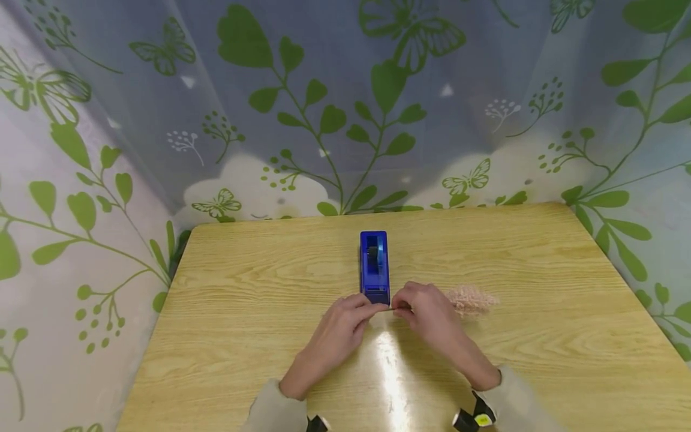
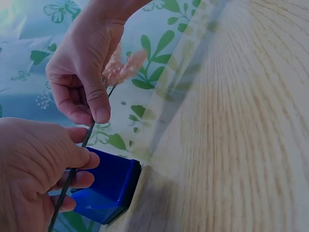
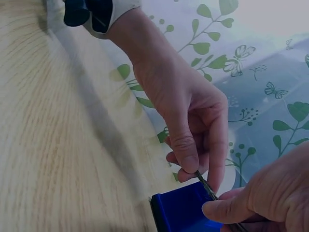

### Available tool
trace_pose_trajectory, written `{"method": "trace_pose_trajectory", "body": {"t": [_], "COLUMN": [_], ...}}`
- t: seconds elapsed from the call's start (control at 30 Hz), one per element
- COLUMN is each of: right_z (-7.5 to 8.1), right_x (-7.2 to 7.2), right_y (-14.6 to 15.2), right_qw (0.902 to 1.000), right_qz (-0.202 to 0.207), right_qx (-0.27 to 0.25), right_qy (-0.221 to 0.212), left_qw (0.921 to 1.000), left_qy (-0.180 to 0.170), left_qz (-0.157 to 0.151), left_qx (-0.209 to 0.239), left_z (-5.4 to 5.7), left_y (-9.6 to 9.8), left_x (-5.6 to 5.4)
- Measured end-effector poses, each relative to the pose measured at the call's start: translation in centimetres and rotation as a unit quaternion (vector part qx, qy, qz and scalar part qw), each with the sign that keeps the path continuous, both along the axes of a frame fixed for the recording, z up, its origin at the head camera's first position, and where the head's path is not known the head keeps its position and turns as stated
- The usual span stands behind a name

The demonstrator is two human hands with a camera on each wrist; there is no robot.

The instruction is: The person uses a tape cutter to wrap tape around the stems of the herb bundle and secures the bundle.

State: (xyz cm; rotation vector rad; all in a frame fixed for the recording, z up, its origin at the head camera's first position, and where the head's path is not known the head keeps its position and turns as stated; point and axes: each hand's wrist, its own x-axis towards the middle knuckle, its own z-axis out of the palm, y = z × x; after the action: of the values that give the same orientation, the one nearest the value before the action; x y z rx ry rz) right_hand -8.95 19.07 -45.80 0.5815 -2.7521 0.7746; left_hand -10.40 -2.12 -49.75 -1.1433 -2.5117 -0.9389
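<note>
Both hands hold the thin dark stem [image 2: 60,205] of a dried plume with a fluffy pink head [image 1: 471,300]. My left hand [image 1: 340,327] pinches the stem between thumb and fingers, and its lower end runs on past that palm in the left wrist view. Close by, nearer the head, my right hand [image 1: 434,315] grips the stem with thumb and forefinger. The pink head sticks out beyond the right hand. Just behind the fingertips stands a blue tape dispenser [image 1: 375,264], its front end near the stem; a roll sits inside it.
The wood-grain table [image 1: 259,270] lies under both hands, with a bright glare strip in front of them. A leaf-and-butterfly patterned curtain [image 1: 302,138] hangs along the back and sides. Wrist cameras [image 1: 466,419] show below the sleeves.
</note>
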Motion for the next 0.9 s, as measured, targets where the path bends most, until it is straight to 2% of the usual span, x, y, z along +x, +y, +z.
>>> {"method": "trace_pose_trajectory", "body": {"t": [0.2,0.4,0.53,0.7,0.8,0.9], "right_z": [-0.4,-0.6,-0.7,-0.6,-0.5,-0.4], "right_x": [0.4,0.4,0.3,0.1,0.1,0.1], "right_y": [-0.6,-0.7,-0.3,0.5,0.9,1.0], "right_qw": [0.9994,0.9989,0.997,0.992,0.9889,0.9874], "right_qz": [-0.031,-0.025,-0.001,0.062,0.078,0.073], "right_qx": [0.005,0.019,0.051,0.09,0.087,0.07], "right_qy": [-0.013,-0.034,-0.059,-0.064,-0.091,-0.121], "left_qw": [0.9988,0.9971,0.9968,0.9976,0.9976,0.9956], "left_qy": [-0.018,-0.057,-0.067,-0.063,-0.065,-0.091], "left_qz": [0.002,0.001,0.005,0.016,0.01,0.001], "left_qx": [-0.046,-0.05,-0.044,-0.023,-0.019,-0.025], "left_z": [-0.1,-0.2,-0.2,-0.2,-0.3,-0.4], "left_y": [0.1,0.1,0.0,-0.1,-0.1,-0.2], "left_x": [0.2,0.4,0.3,0.2,0.1,0.1]}}
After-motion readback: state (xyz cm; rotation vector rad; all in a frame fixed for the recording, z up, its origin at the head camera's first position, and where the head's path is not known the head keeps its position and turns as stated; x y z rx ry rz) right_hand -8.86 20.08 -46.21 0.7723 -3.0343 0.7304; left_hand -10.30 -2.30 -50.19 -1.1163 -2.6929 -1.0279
